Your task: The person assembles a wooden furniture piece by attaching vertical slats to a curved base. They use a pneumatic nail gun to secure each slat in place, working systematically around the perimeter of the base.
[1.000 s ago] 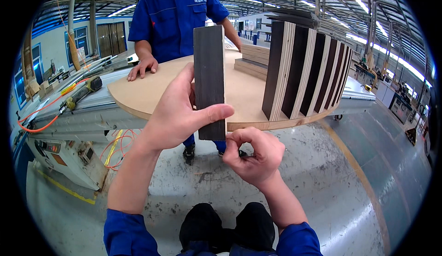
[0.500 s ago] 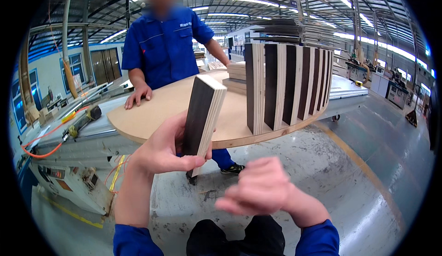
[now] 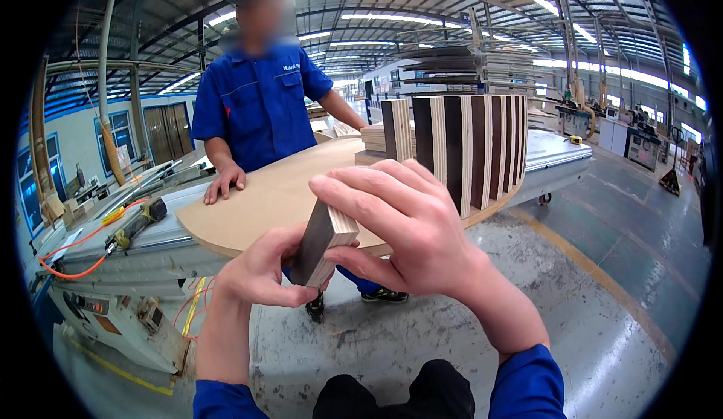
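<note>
A thick plywood block [image 3: 311, 246] with a dark brown face and pale layered edges is between my two hands, tilted, above the near edge of a round-edged board. My left hand [image 3: 252, 274] wraps round its lower part, thumb along the near edge. From the right, my right hand [image 3: 410, 227] closes on the block's upper end, fingers over the top and thumb against the pale edge. Behind it, several upright plywood blocks [image 3: 454, 148] stand in a curved row on the tan board [image 3: 279, 185]; my right hand hides part of that row.
Across the board stands a person in a blue shirt [image 3: 263, 102], one hand [image 3: 224, 183] resting on the board. A cordless power tool [image 3: 139, 221] and an orange hose [image 3: 68, 272] lie on the metal table at left. Stacked sheets [image 3: 440, 65] rise behind the blocks.
My right hand has come up and left from over the floor onto the block. The block has tilted and sunk slightly in my left hand. The view has shifted a little.
</note>
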The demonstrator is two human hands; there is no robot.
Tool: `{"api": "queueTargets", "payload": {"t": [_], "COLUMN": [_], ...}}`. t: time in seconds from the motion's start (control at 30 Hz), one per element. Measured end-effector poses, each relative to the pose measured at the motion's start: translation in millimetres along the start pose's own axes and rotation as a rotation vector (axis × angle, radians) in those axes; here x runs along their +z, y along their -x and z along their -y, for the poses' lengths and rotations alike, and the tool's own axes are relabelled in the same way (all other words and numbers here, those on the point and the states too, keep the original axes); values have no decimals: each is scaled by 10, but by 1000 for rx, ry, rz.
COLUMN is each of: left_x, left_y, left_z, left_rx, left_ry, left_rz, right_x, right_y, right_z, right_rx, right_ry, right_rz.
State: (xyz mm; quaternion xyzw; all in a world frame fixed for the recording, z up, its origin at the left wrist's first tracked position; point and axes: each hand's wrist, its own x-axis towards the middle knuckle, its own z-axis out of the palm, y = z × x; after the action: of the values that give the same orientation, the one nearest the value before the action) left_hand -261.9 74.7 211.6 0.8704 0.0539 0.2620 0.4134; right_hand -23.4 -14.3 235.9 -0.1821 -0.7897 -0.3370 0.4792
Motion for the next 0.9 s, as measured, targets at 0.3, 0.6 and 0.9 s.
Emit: {"api": "queueTargets", "payload": {"t": [0.3,0.6,0.9], "left_x": [-17,210,251], "left_y": [59,-516,-695], "left_z": [-28,-332,-99], "left_rx": [27,197,-61], "left_ry": [99,-210,-157], "left_rz": [-46,-344,-394], "right_x": [22,-246,-112], "right_y": [-274,-651,-571], "right_z": [-60,-302,-807], "right_rx": [11,1,109], "right_ry": [-126,-60,252], "right_rz": [112,-107,-73]}}
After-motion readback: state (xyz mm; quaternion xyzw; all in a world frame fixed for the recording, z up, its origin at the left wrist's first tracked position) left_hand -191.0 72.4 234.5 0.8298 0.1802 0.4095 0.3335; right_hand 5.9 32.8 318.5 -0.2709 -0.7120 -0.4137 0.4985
